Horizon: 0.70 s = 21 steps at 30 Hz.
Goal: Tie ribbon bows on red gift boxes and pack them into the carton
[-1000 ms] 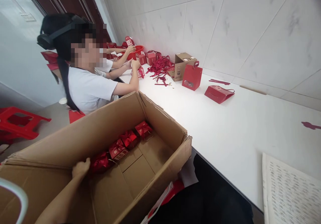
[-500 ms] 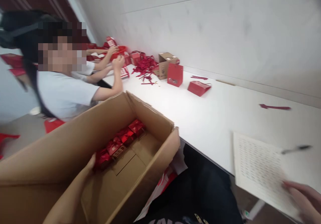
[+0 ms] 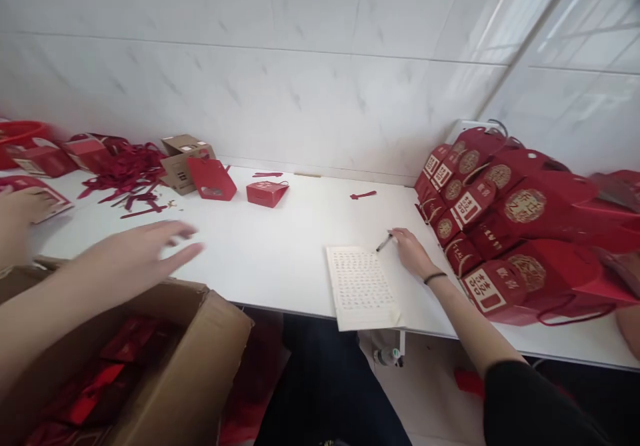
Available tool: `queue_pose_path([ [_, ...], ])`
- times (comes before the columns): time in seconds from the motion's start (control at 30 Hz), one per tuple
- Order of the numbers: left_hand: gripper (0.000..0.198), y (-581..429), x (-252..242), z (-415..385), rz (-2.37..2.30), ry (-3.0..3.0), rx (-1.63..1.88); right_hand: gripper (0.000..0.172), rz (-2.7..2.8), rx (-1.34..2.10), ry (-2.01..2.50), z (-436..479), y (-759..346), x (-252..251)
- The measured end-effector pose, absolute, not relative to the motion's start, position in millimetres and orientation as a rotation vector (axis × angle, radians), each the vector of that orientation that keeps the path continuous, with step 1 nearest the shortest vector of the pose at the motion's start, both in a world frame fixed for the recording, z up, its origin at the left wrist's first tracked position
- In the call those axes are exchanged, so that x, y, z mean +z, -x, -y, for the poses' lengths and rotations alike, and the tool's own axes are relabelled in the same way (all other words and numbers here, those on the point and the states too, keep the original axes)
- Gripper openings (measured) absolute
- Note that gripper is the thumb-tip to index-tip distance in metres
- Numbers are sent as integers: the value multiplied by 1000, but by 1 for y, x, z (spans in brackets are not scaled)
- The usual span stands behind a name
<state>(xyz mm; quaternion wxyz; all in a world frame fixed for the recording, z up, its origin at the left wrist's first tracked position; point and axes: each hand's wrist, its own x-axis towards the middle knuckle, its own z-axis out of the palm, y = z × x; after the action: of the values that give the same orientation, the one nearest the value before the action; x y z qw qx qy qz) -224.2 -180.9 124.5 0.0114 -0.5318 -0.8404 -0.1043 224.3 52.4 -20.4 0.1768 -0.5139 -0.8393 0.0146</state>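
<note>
White counter [image 3: 280, 246] runs along a tiled wall, and the right hand [image 3: 411, 251] rests on it at the top right corner of a notebook [image 3: 361, 286], fingers curled around a pen [image 3: 384, 242] whose tip points toward the page. A black band [image 3: 434, 277] circles that wrist. The notebook lies open and flat near the counter's front edge, its page covered with rows of small print.

The left hand [image 3: 135, 258] hangs in the air over the near corner of a carton [image 3: 165, 366], fingers spread and slightly blurred, holding nothing. The carton sits below the counter edge at lower left, with red boxes [image 3: 120, 359] lying inside it.

To the right of the right hand, a heap of red bags [image 3: 505, 226] with gold emblems and white labels is piled against the wall corner, the nearest ones just beside the wrist. Further left on the counter lie a small red bag [image 3: 267, 193] on its side, another red bag [image 3: 212, 179] leaning on a small brown box [image 3: 184, 158], and a tangle of red ribbons [image 3: 125, 174]. Another person's hand [image 3: 20, 210] shows at the far left edge.
</note>
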Motion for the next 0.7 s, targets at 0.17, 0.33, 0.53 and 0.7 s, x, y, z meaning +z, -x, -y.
queue_pose_path([
  [0.17,42,67,103,67,2017,2698,237,26,2470,77,1543,-82,-195,-23],
  [0.33,54,-15,28,5,1712,3101,319,17,2266,203,1550,-89,-204,-6],
  [0.53,59,-16,-14,-38,1962,3020,-106,18,1898,450,1393,-67,-213,-5],
  [0.7,52,14,-29,-61,2162,2806,-329,33,1535,1010,1116,-48,-201,-31],
])
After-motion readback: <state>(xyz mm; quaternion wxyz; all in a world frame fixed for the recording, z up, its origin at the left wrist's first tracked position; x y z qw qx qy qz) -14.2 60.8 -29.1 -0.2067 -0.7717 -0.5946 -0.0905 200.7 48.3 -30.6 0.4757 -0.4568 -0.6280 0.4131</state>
